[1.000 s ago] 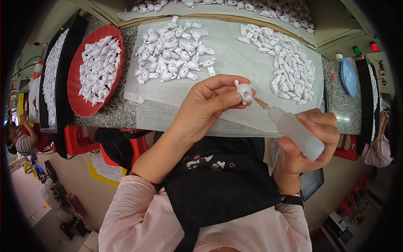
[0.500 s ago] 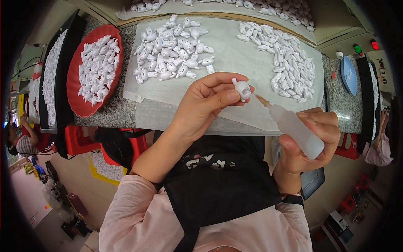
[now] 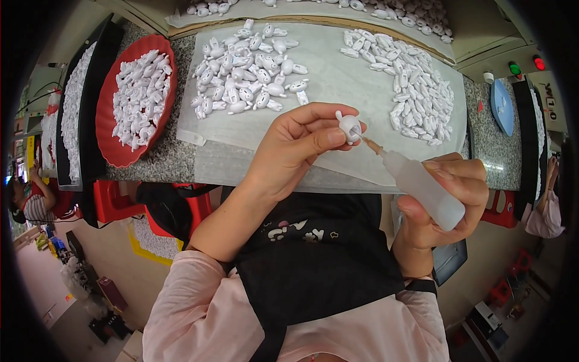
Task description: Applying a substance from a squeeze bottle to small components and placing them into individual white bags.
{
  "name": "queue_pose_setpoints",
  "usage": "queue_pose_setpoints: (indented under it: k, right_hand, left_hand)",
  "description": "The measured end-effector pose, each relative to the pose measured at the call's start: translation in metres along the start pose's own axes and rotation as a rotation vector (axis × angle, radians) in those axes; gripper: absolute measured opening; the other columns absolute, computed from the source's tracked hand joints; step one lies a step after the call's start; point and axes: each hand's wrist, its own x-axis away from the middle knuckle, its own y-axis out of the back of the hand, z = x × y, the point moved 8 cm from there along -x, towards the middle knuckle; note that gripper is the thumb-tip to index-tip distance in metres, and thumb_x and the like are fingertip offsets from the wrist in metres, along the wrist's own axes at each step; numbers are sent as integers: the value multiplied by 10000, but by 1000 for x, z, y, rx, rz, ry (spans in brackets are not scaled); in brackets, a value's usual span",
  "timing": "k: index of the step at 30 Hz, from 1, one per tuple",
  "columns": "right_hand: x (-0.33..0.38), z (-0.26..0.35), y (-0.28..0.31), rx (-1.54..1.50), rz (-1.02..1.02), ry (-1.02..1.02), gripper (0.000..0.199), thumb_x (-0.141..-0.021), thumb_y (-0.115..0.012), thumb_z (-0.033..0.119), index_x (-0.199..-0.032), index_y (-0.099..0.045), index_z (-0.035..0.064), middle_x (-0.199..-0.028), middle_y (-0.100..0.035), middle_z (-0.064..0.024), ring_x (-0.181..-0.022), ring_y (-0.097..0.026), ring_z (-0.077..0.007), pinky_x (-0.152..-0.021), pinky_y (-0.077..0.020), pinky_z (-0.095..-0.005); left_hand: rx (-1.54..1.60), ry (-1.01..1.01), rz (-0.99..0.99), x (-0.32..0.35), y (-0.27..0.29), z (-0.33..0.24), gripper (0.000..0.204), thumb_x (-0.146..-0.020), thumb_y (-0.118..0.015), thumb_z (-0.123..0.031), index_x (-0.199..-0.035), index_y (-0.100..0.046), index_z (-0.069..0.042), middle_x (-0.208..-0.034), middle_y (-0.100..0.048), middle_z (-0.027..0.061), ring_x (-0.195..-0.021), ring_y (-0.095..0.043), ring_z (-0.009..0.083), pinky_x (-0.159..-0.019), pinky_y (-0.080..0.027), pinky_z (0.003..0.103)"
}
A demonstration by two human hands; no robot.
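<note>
Small white figurine (image 3: 349,125) touched by tilted squeeze bottle's (image 3: 422,188) nozzle.

Small factory assembly bench, speckled stone worktop (image 3: 181,160), red tray (image 3: 111,102) heaped with white figurines (image 3: 247,72), co-workers nearby.

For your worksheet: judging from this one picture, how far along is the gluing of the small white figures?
Done, seemingly: two spreads of white figures on the paper sheet, a left group and a right group, though which are finished cannot be told. In hand: the left hand pinches one white figure while the right hand points a squeeze bottle at it. Left, probably: the heaped red tray.
</note>
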Motion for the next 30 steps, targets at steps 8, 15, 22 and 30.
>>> queue_pose_setpoints:
  k: [8, 15, 22, 30]
  right_hand:
    - [1, -1, 0, -12, 27, -23, 505, -491, -805, 60, -907, -521, 32, -817, -492, -89, -616, -532, -153, -534, -426, -219]
    - [0, -1, 1, 19, 22, -22, 490, -494, -799, 46, -900, -526, 29, -814, -491, -89, -615, -532, -157, -530, -422, -221]
    - [2, -2, 0, 43, 23, -24, 488, -495, -797, 44, -899, -525, 23, -810, -487, -92, -618, -529, -157, -532, -424, -219]
    - [-1, -34, 46, -71, -272, -201, 370, -610, -690, -22, -922, -490, -8, -871, -489, -112, -664, -543, -173, -617, -478, -262]
  left_hand:
    - [-53, -33, -3, 0, 3, -2, 284, -771, -566, -70, -1045, -524, -10, -943, -585, 123, -831, -567, 159, -765, -442, 281]
    - [-91, -85, -10, 0, 3, -5, 289, -768, -566, -62, -1049, -522, -16, -963, -579, 141, -832, -568, 170, -781, -436, 283]
    - [-118, -101, -23, 0, 5, -5, 287, -761, -572, -57, -1041, -526, -12, -963, -578, 143, -842, -565, 168, -785, -430, 276]
    - [177, 38, -1, -2, 14, 2, 282, -805, -523, -62, -1079, -486, -4, -1002, -555, 114, -934, -533, 168, -803, -446, 252]
